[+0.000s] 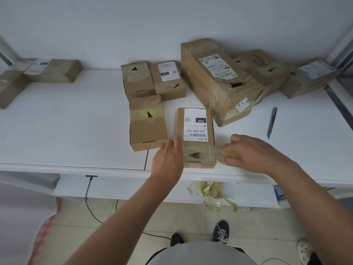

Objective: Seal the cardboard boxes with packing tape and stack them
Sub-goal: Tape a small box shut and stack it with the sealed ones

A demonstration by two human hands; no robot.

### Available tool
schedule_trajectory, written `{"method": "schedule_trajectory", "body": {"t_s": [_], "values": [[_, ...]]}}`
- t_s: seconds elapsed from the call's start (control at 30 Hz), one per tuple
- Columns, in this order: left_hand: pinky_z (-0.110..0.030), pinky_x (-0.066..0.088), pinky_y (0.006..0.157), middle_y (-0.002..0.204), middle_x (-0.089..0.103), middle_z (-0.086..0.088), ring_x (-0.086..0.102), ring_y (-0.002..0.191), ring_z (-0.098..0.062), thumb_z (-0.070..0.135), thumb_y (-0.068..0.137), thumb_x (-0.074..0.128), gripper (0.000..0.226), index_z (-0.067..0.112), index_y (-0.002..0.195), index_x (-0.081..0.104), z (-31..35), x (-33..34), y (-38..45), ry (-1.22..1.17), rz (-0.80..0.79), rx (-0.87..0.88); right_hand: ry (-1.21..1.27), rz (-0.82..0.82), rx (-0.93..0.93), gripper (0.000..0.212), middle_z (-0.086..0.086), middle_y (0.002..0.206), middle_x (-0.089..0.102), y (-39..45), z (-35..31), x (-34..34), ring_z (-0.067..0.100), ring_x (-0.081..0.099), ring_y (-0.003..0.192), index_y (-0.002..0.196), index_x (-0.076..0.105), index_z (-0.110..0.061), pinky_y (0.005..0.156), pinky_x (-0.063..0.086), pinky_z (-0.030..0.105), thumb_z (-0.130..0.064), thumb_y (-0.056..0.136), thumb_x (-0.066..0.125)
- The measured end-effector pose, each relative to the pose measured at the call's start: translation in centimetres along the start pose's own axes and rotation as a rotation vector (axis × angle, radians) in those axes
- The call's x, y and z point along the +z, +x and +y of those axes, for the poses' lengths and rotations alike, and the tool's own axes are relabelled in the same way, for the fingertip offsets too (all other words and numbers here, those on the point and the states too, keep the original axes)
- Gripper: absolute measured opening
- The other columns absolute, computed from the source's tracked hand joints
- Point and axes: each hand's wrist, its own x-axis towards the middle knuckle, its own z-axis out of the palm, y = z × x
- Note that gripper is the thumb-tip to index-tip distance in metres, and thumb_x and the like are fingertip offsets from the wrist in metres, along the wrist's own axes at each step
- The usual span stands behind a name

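Observation:
A small cardboard box with a white shipping label (195, 134) lies flat near the front edge of the white table (76, 121). Clear yellowish tape crosses its near end. My left hand (169, 157) rests with straight fingers against the box's left side. My right hand (254, 153) is just right of the box and grips a yellowish roll of packing tape (230, 154), whose strip runs onto the box. Another small box (147, 123) lies right beside it on the left, taped across its top.
Two more small boxes (152, 79) and a large taped box (219, 79) sit behind, with further boxes at the far right (309, 79) and far left (51, 70). A utility knife (272, 122) lies right of the work. Tape scraps (212, 196) hang under the table edge.

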Motion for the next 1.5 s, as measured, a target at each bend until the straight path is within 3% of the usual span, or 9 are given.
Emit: {"method": "schedule_trajectory", "body": {"t_s": [0.3, 0.43, 0.63, 0.77, 1.0, 1.17, 1.23, 1.33, 1.5], "values": [[-0.034, 0.041, 0.054, 0.082, 0.057, -0.016, 0.058, 0.072, -0.032, -0.016, 0.069, 0.062, 0.046, -0.004, 0.113, 0.056, -0.3, 0.9, -0.2, 0.075, 0.025, 0.053, -0.002, -0.004, -0.001, 0.04, -0.012, 0.095, 0.038, 0.1, -0.1, -0.1, 0.005, 0.037, 0.091, 0.134, 0.053, -0.044, 0.064, 0.027, 0.025, -0.054, 0.096, 0.047], [-0.036, 0.044, 0.07, 0.103, 0.055, -0.017, 0.055, 0.093, -0.033, -0.01, 0.084, 0.047, 0.046, -0.001, 0.129, 0.046, -0.2, 0.8, -0.2, 0.037, 0.009, 0.044, 0.013, -0.011, -0.003, 0.039, -0.012, 0.094, 0.039, 0.2, -0.1, -0.1, 0.006, 0.039, 0.091, 0.133, 0.055, -0.043, 0.063, 0.028, 0.025, -0.052, 0.095, 0.049], [-0.032, 0.036, 0.066, 0.103, 0.054, -0.019, 0.055, 0.093, -0.036, -0.005, 0.091, 0.05, 0.034, -0.002, 0.125, 0.051, -0.7, 0.8, -0.4, -0.01, 0.026, 0.01, 0.024, -0.027, 0.002, 0.037, -0.014, 0.086, 0.036, 0.4, 0.0, -0.1, 0.008, 0.04, 0.091, 0.13, 0.056, -0.045, 0.067, 0.029, 0.026, -0.052, 0.094, 0.05], [-0.031, 0.034, 0.07, 0.115, 0.047, -0.014, 0.051, 0.1, -0.032, 0.011, 0.102, 0.044, 0.035, 0.009, 0.137, 0.043, -1.1, 0.8, -0.4, -0.072, 0.007, -0.053, 0.03, -0.026, 0.001, 0.035, -0.013, 0.087, 0.038, 0.5, 0.0, 0.0, 0.008, 0.041, 0.091, 0.128, 0.057, -0.045, 0.066, 0.03, 0.026, -0.051, 0.094, 0.051], [-0.036, 0.042, 0.069, 0.1, 0.061, -0.009, 0.053, 0.08, -0.031, -0.014, 0.074, 0.066, 0.03, 0.01, 0.092, 0.067, -2.6, 1.9, -0.3, -0.074, 0.229, 0.225, 0.043, -0.025, -0.002, 0.038, -0.013, 0.089, 0.04, 0.5, 0.1, -0.1, 0.007, 0.041, 0.092, 0.13, 0.057, -0.043, 0.064, 0.029, 0.024, -0.049, 0.094, 0.051], [-0.036, 0.046, 0.073, 0.095, 0.065, -0.009, 0.06, 0.084, -0.03, -0.005, 0.073, 0.031, 0.038, 0.006, 0.083, 0.066, -1.7, 1.3, -0.7, 0.129, 0.207, 0.394, 0.032, -0.02, -0.021, 0.038, -0.012, 0.091, 0.042, 0.8, 0.2, -0.2, 0.009, 0.041, 0.092, 0.13, 0.059, -0.042, 0.065, 0.028, 0.023, -0.047, 0.093, 0.051], [-0.039, 0.054, 0.072, 0.097, 0.065, -0.014, 0.064, 0.085, -0.033, -0.004, 0.078, 0.027, 0.042, 0.001, 0.088, 0.067, -1.4, 1.6, -1.4, 0.151, 0.16, 0.424, 0.022, -0.01, -0.032, 0.038, -0.011, 0.093, 0.043, 0.8, 0.3, -0.1, 0.011, 0.041, 0.093, 0.13, 0.059, -0.042, 0.072, 0.029, 0.026, -0.046, 0.093, 0.051], [-0.041, 0.056, 0.092, 0.121, 0.064, -0.023, 0.065, 0.113, -0.037, -0.001, 0.086, 0.027, 0.047, -0.009, 0.106, 0.068, -1.1, 2.1, -1.8, 0.207, 0.1, 0.408, 0.013, 0.005, -0.043, 0.037, -0.007, 0.1, 0.048, 0.8, 0.5, 0.0, 0.014, 0.04, 0.098, 0.13, 0.059, -0.043, 0.08, 0.033, 0.029, -0.045, 0.094, 0.05], [-0.039, 0.055, 0.096, 0.127, 0.061, -0.025, 0.064, 0.115, -0.035, 0.004, 0.082, 0.026, 0.056, -0.013, 0.121, 0.062, -0.6, 2.4, -2.3, 0.186, 0.006, 0.349, -0.003, 0.051, -0.034, 0.036, -0.009, 0.112, 0.047, 0.6, 0.7, 0.5, 0.014, 0.035, 0.109, 0.129, 0.057, -0.048, 0.089, 0.026, 0.029, -0.047, 0.094, 0.05]]}}
